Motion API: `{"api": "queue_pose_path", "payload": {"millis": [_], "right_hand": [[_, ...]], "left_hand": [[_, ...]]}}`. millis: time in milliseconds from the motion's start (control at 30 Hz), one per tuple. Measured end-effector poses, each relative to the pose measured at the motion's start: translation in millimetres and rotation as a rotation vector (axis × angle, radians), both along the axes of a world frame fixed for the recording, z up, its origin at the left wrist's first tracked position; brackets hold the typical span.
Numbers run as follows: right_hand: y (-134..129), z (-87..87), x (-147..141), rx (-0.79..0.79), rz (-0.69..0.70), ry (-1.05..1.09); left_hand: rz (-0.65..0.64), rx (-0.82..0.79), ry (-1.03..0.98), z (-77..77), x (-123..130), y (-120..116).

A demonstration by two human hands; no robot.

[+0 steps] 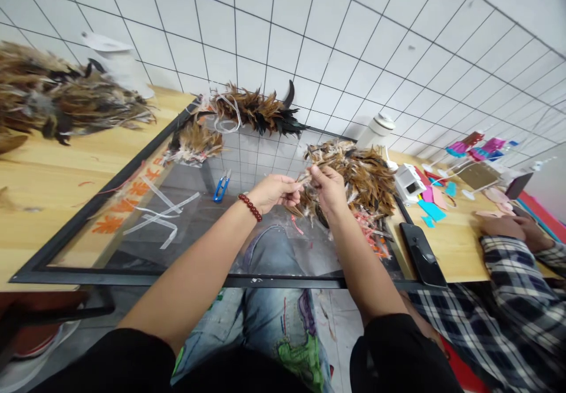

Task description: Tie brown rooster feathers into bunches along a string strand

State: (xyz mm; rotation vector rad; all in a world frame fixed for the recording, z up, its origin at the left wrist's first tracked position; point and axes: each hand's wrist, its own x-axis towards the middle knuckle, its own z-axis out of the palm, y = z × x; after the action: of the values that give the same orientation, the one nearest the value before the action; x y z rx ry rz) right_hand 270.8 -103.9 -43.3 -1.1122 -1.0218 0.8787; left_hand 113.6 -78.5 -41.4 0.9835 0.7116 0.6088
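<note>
My left hand (275, 193), with a beaded bracelet (250, 207) on its wrist, and my right hand (328, 188) meet over the middle of a see-through panel. Both are closed, fingertips pinching what looks like a small pale-brown feather (304, 177); its details are blurred. Just beyond and to the right of my right hand lies a large pile of brown feathers (369, 175). Pink and orange scraps (371, 234) lie at its near side. To the left of my left hand are blue thread snips (221, 185) and white ribbon strips (159, 213).
A dark frame (132, 278) edges the panel. Feather trim (256, 107) lies at the back, more feathers (66, 95) far left. A phone (422, 254), a white device (409, 182) and a white bottle (377, 131) stand or lie right. A co-worker's plaid sleeve (508, 269) is beside me.
</note>
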Motion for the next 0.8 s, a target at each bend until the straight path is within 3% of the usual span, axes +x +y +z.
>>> {"api": "queue_pose_path", "payload": {"millis": [133,300,500,633,800], "right_hand": [[4.6,0.6,11.1,0.077,-0.135,0.132],[3.9,-3.4,3.5,-0.019,-0.06,0.066],[-3.4,-3.2,-12.6,-0.061,0.175,-0.049],[-4.3,-2.0,-9.7,-0.107,0.173,-0.018],[-4.6,0.4,-8.5,-0.139,0.16,0.027]], "left_hand": [[0.107,-0.031,-0.027,-1.7,-0.5,3.9],[0.203,-0.039,-0.098,-1.5,1.4,3.7],[0.048,0.005,-0.022,-4.2,3.7,0.4],[-0.084,-0.078,-0.094,-7.4,2.9,0.9],[-0.123,-0.184,-0.19,-7.4,0.1,3.0]]}}
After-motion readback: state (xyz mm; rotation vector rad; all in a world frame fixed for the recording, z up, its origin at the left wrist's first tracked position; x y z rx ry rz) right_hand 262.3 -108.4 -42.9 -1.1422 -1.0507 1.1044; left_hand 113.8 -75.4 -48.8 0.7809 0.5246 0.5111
